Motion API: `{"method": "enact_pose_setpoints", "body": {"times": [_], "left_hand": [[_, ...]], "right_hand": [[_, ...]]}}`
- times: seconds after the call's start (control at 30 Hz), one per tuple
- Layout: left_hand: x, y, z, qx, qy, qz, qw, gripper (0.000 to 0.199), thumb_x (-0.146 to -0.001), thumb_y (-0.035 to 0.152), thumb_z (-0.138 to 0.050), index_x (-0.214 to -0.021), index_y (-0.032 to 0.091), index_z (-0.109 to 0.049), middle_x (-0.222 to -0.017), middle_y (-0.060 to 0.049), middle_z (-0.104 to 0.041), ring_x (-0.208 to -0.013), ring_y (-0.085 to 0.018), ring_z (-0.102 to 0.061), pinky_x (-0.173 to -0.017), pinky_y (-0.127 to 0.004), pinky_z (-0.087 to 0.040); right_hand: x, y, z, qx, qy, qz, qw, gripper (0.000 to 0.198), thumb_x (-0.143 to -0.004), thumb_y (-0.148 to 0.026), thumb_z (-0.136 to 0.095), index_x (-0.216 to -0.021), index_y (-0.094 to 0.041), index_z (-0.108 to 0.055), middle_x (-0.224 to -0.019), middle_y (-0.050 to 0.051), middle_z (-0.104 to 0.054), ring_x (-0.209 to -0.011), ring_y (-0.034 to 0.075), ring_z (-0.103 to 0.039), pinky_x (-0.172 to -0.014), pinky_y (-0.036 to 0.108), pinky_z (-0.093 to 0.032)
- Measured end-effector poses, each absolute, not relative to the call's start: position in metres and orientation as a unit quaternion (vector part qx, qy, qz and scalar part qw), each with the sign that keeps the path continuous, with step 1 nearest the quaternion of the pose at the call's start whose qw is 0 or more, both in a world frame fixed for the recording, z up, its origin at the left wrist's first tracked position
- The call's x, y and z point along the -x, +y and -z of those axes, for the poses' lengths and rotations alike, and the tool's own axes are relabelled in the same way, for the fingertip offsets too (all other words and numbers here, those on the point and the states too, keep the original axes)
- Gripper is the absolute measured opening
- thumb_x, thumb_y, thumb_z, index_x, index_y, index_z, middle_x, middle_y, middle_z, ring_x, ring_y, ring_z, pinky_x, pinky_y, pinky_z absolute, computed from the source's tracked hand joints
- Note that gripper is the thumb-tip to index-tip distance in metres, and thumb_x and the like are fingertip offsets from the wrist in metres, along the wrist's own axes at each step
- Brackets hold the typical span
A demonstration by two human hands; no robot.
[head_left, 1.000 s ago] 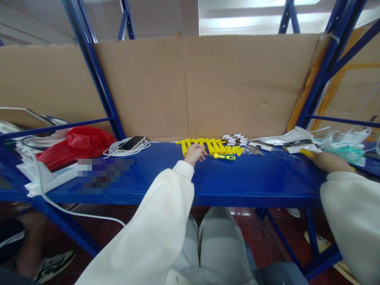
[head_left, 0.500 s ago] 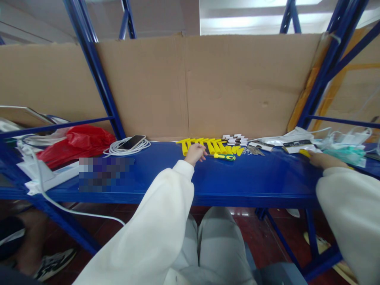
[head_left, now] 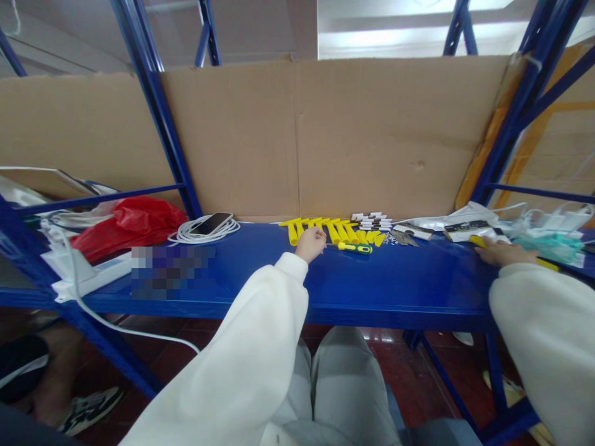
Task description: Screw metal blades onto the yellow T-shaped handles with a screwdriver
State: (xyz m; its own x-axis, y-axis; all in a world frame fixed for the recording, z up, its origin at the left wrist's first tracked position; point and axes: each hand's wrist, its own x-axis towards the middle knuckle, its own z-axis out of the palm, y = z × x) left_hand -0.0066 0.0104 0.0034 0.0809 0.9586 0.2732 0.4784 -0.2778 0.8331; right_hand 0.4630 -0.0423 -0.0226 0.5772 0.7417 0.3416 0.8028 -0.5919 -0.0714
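My left hand [head_left: 311, 244] rests on the blue table in front of a row of yellow T-shaped handles [head_left: 334, 234]. Its fingers are curled together; whatever they may hold is hidden. Just right of them lies a yellow-and-green screwdriver [head_left: 355, 248], its shaft pointing at my fingers. Far to the right, my right hand [head_left: 504, 253] is closed over a yellow piece [head_left: 477, 241] that sticks out past the fingertips; the rest is covered. Small yellow wedge pieces [head_left: 372, 237], tiny screws [head_left: 390, 239] and flat metal blades [head_left: 406, 238] lie between the hands.
White-and-black small boxes [head_left: 372, 221] stack near the cardboard back wall [head_left: 372, 136]. Left are a phone [head_left: 212, 223] on a coiled white cable [head_left: 179, 234], a red plastic bag [head_left: 134, 223] and a power strip [head_left: 95, 275]. Clear plastic bags [head_left: 548, 232] lie right. Blue posts flank the table.
The view has shifted slightly. My right hand has moved a little to the left and its fingers lie lower over the yellow piece. The left hand stays beside the handles.
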Motion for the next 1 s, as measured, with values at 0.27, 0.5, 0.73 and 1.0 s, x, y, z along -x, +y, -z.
{"method": "enact_pose_setpoints", "body": {"times": [0.27,0.5,0.73,1.0], "left_hand": [[0.010,0.011,0.000,-0.705,0.578,-0.391,0.123,0.015,-0.082,0.009,-0.060,-0.075,0.021,-0.067,-0.098,-0.011,-0.074,-0.108,-0.029,-0.066,-0.098,-0.041,-0.049],[0.018,0.017,0.000,-0.603,0.688,-0.391,0.105,0.045,-0.080,0.017,-0.062,-0.125,0.025,-0.061,-0.140,-0.018,-0.059,-0.138,-0.037,-0.046,-0.106,-0.054,-0.038],[0.028,0.036,0.012,-0.598,0.703,-0.349,0.159,0.042,-0.080,0.025,-0.061,-0.122,0.027,-0.065,-0.140,-0.018,-0.061,-0.142,-0.045,-0.041,-0.107,-0.066,-0.030],[0.038,0.041,0.018,-0.572,0.687,-0.420,0.156,0.025,-0.069,0.020,-0.074,-0.093,0.028,-0.075,-0.122,-0.014,-0.072,-0.133,-0.044,-0.051,-0.108,-0.064,-0.030]], "right_hand": [[-0.379,-0.049,-0.018,0.888,-0.442,0.096,0.084,0.054,-0.098,-0.024,-0.031,-0.142,-0.004,-0.056,-0.152,0.031,-0.045,-0.142,0.041,-0.041,-0.110,0.061,-0.032],[-0.298,-0.018,-0.048,0.830,-0.529,0.101,0.142,0.044,-0.092,-0.026,-0.047,-0.121,-0.007,-0.072,-0.121,0.028,-0.069,-0.116,0.036,-0.066,-0.095,0.044,-0.050],[-0.253,0.014,-0.027,0.731,-0.603,0.086,0.308,0.031,-0.089,-0.024,-0.054,-0.104,-0.016,-0.080,-0.110,0.016,-0.077,-0.106,0.029,-0.072,-0.091,0.032,-0.053],[-0.262,0.015,0.006,0.647,-0.704,0.007,0.293,0.023,-0.085,-0.016,-0.057,-0.087,-0.017,-0.079,-0.093,0.009,-0.080,-0.089,0.024,-0.074,-0.084,0.030,-0.055]]}}
